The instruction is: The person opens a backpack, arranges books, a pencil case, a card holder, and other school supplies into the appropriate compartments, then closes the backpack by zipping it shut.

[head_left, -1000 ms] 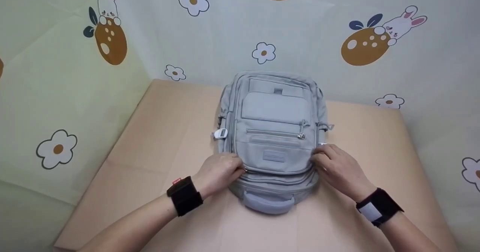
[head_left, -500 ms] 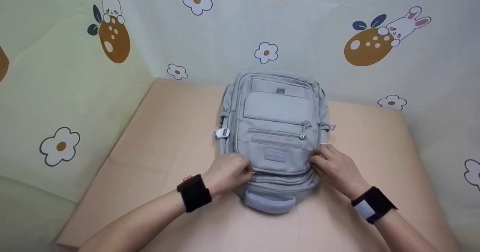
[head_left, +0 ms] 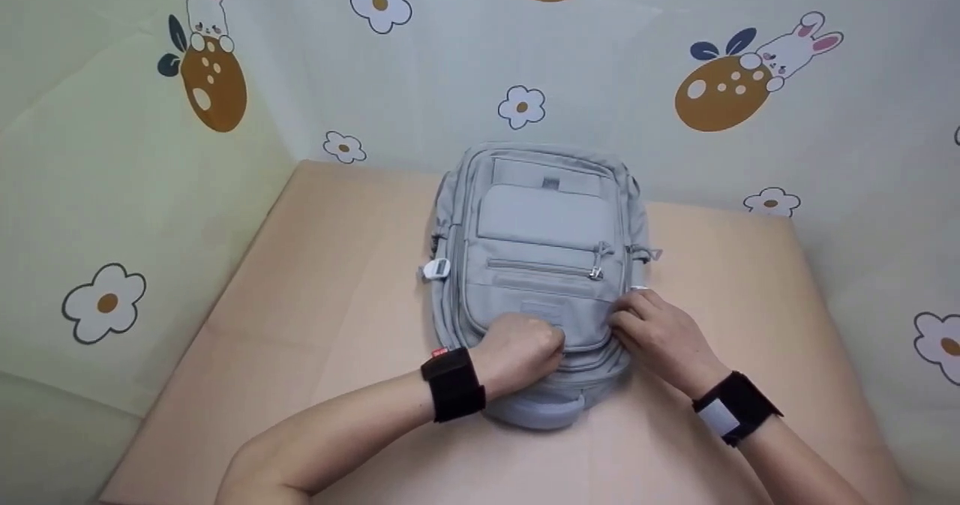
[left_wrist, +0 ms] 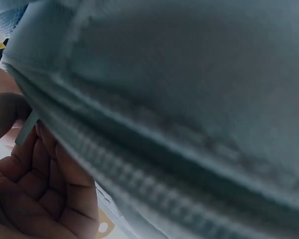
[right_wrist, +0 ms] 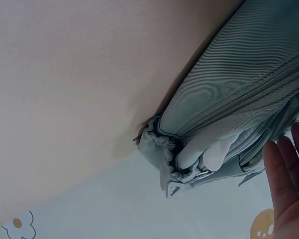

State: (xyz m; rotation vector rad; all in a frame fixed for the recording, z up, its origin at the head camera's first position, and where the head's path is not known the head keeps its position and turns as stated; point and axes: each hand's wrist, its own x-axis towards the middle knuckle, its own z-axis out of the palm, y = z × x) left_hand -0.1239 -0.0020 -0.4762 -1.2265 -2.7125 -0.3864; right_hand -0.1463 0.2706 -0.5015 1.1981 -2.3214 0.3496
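A grey-blue backpack (head_left: 547, 216) lies front side up on the table, its padded top handle (head_left: 532, 413) toward the person. My left hand (head_left: 521, 351) is at the near curved seam of the front compartment, covering part of it. In the left wrist view, its thumb and fingers pinch a zipper pull (left_wrist: 27, 129) beside a row of zipper teeth (left_wrist: 134, 172). My right hand (head_left: 664, 340) grips the bag's right edge between thumb and fingers, near the right end of that seam. The right wrist view shows its fingers (right_wrist: 283, 174) against the side of the bag.
The table (head_left: 337, 265) has a peach cover and meets a patterned cloth backdrop (head_left: 615, 55) behind and at the left. A white tag (head_left: 437, 269) sticks out at the bag's left side. Another zipper pull (head_left: 595, 272) lies on the front pocket.
My left hand has moved right along the curved seam with the zipper pull, from the bag's left corner to near the middle. My right hand stays at the right edge.
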